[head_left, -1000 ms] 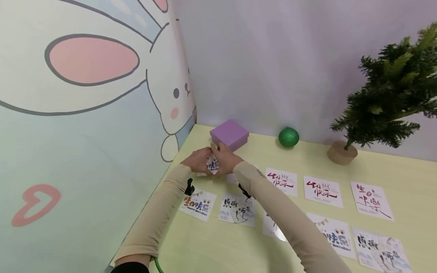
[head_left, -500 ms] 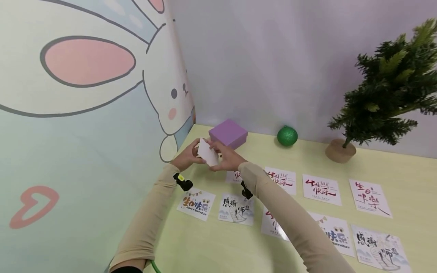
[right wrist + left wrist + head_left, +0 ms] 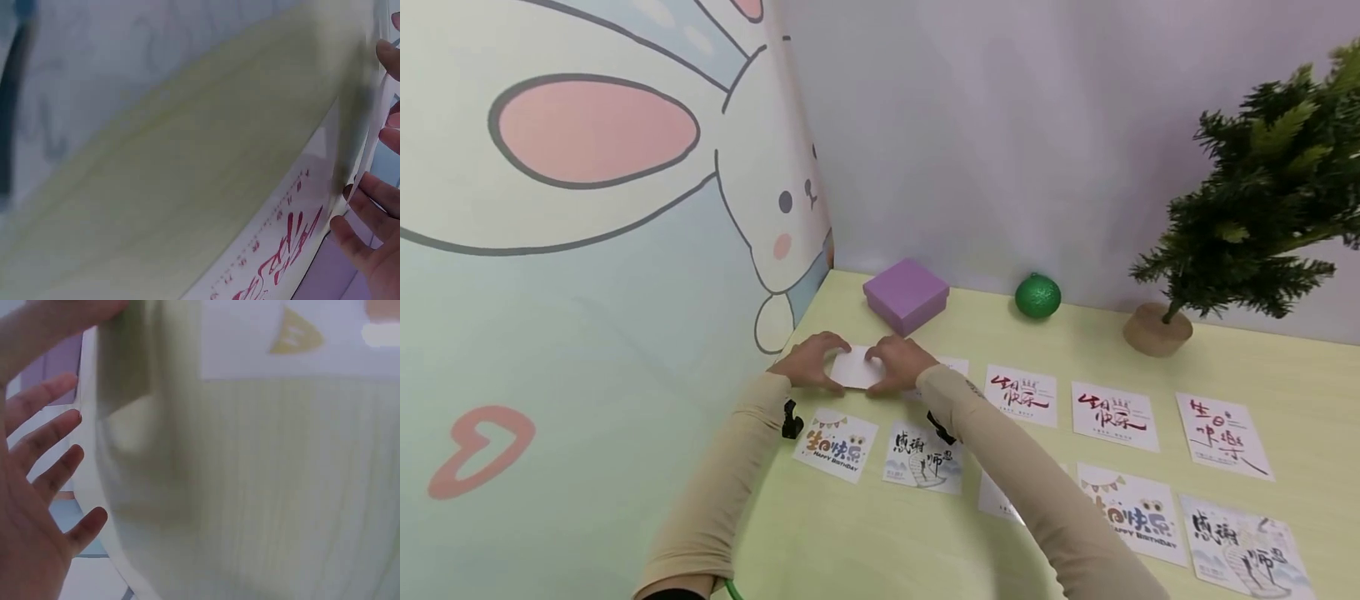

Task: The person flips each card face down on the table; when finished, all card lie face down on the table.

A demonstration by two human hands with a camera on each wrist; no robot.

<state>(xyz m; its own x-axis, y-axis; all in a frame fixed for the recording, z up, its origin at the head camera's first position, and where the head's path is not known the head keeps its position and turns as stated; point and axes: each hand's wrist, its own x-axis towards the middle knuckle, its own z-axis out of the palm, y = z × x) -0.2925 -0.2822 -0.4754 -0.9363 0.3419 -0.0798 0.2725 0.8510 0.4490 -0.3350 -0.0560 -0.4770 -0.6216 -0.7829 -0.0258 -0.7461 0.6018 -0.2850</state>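
A small square greeting card (image 3: 855,368), blank white face up, is held low over the far left of the table between both hands. My left hand (image 3: 811,363) grips its left side, thumb at the near corner and index finger at the far one. At the opposite side my right hand (image 3: 898,365) pinches it, index finger bent over the top. In the right wrist view the card (image 3: 375,122) shows nearly edge-on. A colourful birthday card (image 3: 835,445) lies just nearer me, and a red-lettered card (image 3: 953,365) is partly hidden behind the right hand.
Printed cards lie in two rows, among them a red-lettered card (image 3: 1020,396) and a black-lettered card (image 3: 922,456). A purple box (image 3: 906,294), a green ball (image 3: 1037,296) and a small artificial tree (image 3: 1240,225) stand along the back. A painted wall (image 3: 625,333) borders the left.
The card, first print up, was lifted and tilted between both hands, and is now lower and flatter with its blank side up. The hands have moved apart to its two sides.
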